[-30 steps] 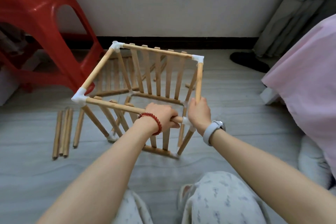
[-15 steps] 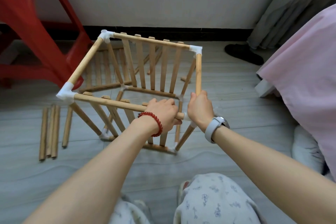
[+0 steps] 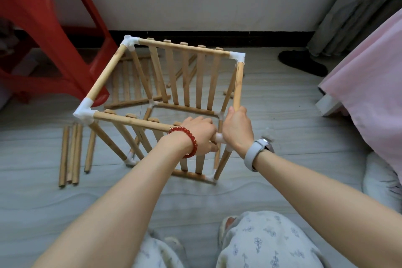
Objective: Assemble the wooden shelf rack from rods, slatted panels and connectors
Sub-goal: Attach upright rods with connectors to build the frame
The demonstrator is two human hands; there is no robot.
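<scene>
Rack frame [image 3: 165,102] stood boxed on the floor [image 3: 272,98], spare rods [image 3: 71,152] beside it.
Left hand [image 3: 200,135] gripped the near top rod [image 3: 130,121]; right hand [image 3: 237,130] gripped the side rod [image 3: 238,85] at the near connector [image 3: 219,137], seemingly unseated.

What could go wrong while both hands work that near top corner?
The left hand and right hand both grip rods at one white corner connector; uneven force could pop that joint or rack the frame. Loose rods on the floor beside it might roll underfoot.
</scene>
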